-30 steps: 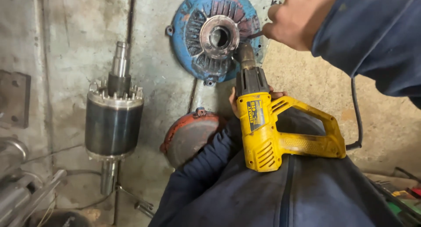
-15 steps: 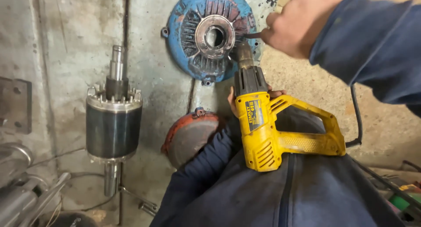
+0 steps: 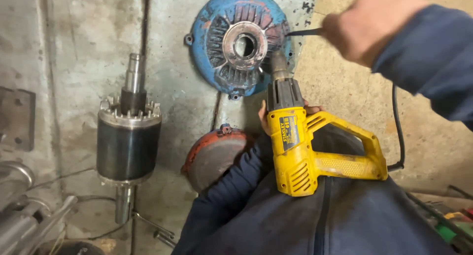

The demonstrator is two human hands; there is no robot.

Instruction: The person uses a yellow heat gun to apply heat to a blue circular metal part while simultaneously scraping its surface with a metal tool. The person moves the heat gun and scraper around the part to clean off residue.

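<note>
While closed, right grip (image 3: 374, 28) around thin tool (image 3: 303, 33).

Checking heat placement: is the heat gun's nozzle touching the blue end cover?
Cannot tell. The head view shows the heat gun's nozzle overlapping the blue end cover, with no plain contact or gap.

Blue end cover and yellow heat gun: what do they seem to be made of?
Blue end cover: probably cast metal, painted blue, with chipped paint, rust patches and a bare grey hub. Yellow heat gun: moulded plastic body, glossy, with vent slots; its nozzle looks like dull metal.
</note>
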